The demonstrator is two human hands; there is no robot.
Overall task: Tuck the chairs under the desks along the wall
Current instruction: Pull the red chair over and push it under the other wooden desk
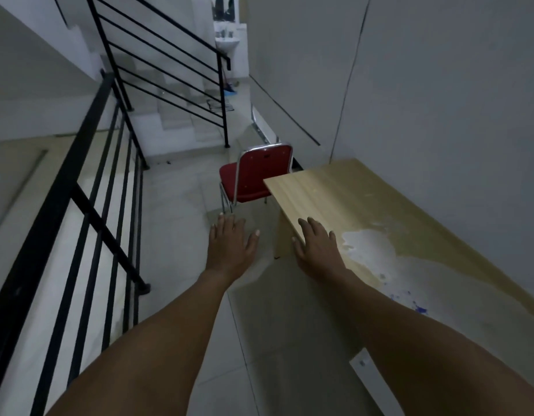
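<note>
Over the floor short of the red chair [253, 175], left hand [231, 244] and right hand [315, 246] spread flat, both empty

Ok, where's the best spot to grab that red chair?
Probably the chrome-edged top of the backrest on the red chair, reached from this near side. The back faces the camera and its top rail is exposed, while the seat points away. Both the left hand and right hand are open and free.

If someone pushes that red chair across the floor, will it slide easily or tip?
The red chair looks light, with thin metal legs, so it probably slides readily on the smooth tiled floor. Pushed high on the backrest, it might tilt rather than glide. The frame looks stiff.
</note>
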